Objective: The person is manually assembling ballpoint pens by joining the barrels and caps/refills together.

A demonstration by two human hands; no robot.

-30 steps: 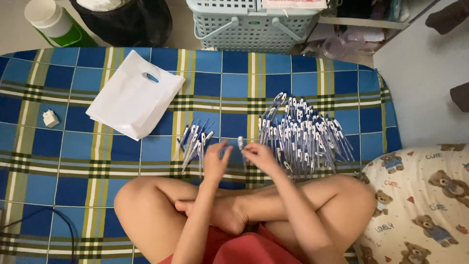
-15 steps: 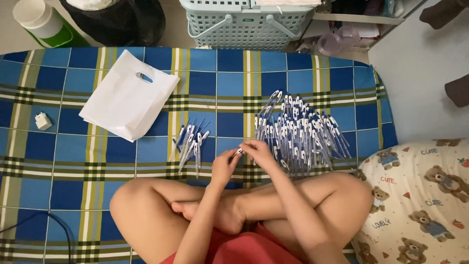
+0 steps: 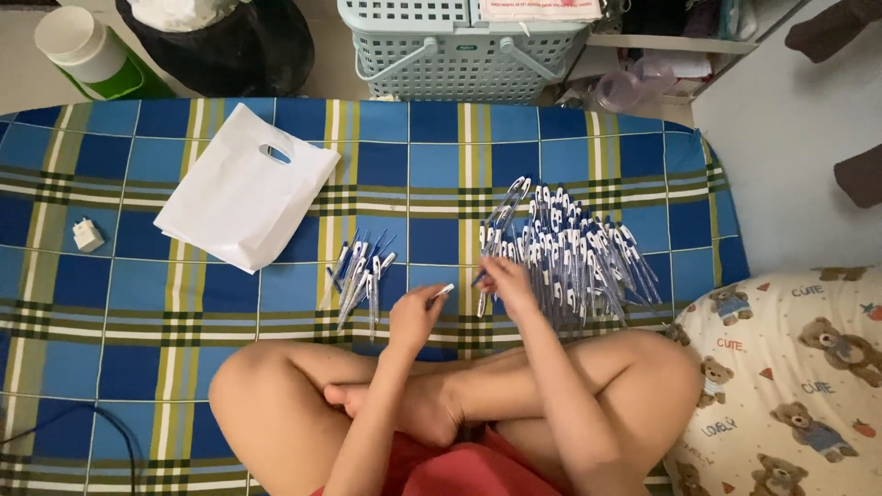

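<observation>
I sit cross-legged on a blue and yellow plaid sheet (image 3: 441,174). My left hand (image 3: 413,314) holds a single blue and white pen (image 3: 441,293) by its lower end. My right hand (image 3: 503,278) reaches into the near edge of a large pile of blue and white pens (image 3: 570,248) and pinches one of them. A smaller group of several pens (image 3: 360,273) lies to the left of my left hand.
A white plastic bag with a cut-out handle (image 3: 246,189) lies at the left. A small white plug (image 3: 88,236) sits further left. A pale green basket (image 3: 464,46), a dark bag (image 3: 225,37) and a green and white jug (image 3: 87,50) stand beyond the sheet. A teddy-bear pillow (image 3: 781,377) lies at the right.
My hands were together in front of me working one pen. Now they have parted: the left keeps a pen and the right has moved to the big pile.
</observation>
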